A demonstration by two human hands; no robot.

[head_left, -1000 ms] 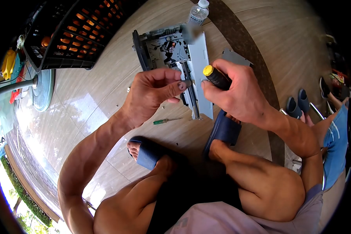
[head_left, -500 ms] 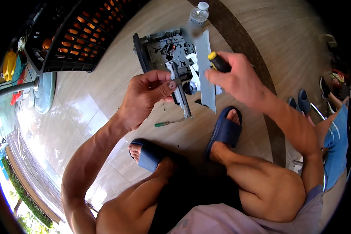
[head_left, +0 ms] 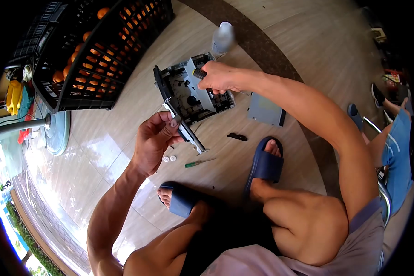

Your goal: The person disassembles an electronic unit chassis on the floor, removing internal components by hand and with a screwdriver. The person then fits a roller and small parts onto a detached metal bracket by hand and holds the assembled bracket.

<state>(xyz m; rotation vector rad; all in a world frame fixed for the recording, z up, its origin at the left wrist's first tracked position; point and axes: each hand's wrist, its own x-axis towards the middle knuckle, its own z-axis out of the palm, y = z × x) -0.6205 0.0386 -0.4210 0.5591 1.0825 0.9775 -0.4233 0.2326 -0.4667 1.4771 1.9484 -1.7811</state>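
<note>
Two hands are working for me above the tiled floor [head_left: 244, 184]. With the left hand [head_left: 156, 140] I am keeping a closed grip, thumb against fingers, on a slanting metal bar [head_left: 192, 136] near the opened device [head_left: 185, 99], which is lying on the floor. With the right hand [head_left: 218, 77] I am closing my grip around a yellow-and-black handle [head_left: 199, 73] over the device; a pale metal plate [head_left: 202, 92] is slanting beneath, possibly touching my fingers, which are blocking the view. A grey metal box [head_left: 266, 110] is resting right of the device, while a black piece [head_left: 237, 136] and a green-handled screwdriver [head_left: 199, 163] are lying nearer my feet.
</note>
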